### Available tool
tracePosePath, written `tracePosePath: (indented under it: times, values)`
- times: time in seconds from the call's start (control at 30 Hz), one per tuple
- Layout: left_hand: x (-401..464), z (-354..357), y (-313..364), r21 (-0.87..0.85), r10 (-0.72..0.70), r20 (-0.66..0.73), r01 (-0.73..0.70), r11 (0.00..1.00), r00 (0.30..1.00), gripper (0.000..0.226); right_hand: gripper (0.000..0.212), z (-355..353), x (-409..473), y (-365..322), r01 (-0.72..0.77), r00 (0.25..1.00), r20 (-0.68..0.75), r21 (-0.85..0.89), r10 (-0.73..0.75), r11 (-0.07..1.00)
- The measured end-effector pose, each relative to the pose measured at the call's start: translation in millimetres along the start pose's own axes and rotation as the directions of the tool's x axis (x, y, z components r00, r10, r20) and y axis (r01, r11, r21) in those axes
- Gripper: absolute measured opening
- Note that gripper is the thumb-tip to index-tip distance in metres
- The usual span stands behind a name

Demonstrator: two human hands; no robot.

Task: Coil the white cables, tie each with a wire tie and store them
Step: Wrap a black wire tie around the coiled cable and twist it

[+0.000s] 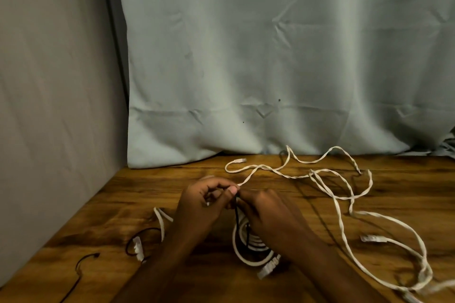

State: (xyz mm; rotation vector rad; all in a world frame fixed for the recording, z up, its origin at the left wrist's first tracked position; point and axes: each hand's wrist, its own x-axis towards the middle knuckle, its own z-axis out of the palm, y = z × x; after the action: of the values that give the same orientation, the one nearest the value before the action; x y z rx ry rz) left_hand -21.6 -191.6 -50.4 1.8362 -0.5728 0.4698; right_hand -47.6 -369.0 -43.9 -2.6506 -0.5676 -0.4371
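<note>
Two bare hands are meeting above a wooden table [246, 285]: the left hand [202, 206] and right hand [268, 214] are both pinching a black wire tie [237, 214] at one shared point. The coiled white cable [248, 257] is hanging just below that pinch, the tie running down through its loops. A loose white cable [339, 204] is trailing away to the right of the grip, nearer the right hand.

My left hand [204, 200] and right hand [264, 211] meet above the coiled white cable [248, 252], pinching a black wire tie [236, 214] (its tail hangs down). 1 loose white cable [342, 206] sprawls across the wooden table [406, 194].
</note>
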Motion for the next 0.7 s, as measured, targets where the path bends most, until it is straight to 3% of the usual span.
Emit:
tracePosePath:
  times: [0.13, 0.27, 0.4, 0.57, 0.7]
  values:
    - [-1.4, 5.0, 1.5, 0.145, 0.115, -0.092, -0.101, 0.984, 0.989, 0.01, 0.029, 1.9, 1.3, -1.6, 0.02, 0.999, -0.042, 0.099, -0.015, 0.995]
    - [-1.6, 1.8, 0.1, 0.115, 0.067, -0.197, -0.044, 0.992, 0.978, 0.012, 0.03, 4.2, -0.6, 0.5, -0.011, 0.996, -0.08, 0.325, 0.039, 0.946]
    - [-2.1, 0.7, 2.6, 0.024, -0.01, -0.229, 0.015, 1.0, 0.973, 0.011, 0.022, 3.4, 0.8, -1.7, -0.021, 0.985, -0.133, 0.55, 0.112, 0.835]
    - [-4.3, 4.4, 3.0, 0.206, 0.156, -0.192, -0.115, 0.972, 0.969, 0.019, 0.019, 5.1, 3.7, -7.3, 0.016, 0.978, -0.145, 0.768, 0.15, 0.641]
    - [-3.0, 3.9, 3.1, 0.242, 0.221, -0.19, -0.173, 0.955, 0.956, 0.019, 0.017, 7.4, 6.9, -3.6, 0.023, 0.968, -0.163, 0.818, 0.192, 0.575]
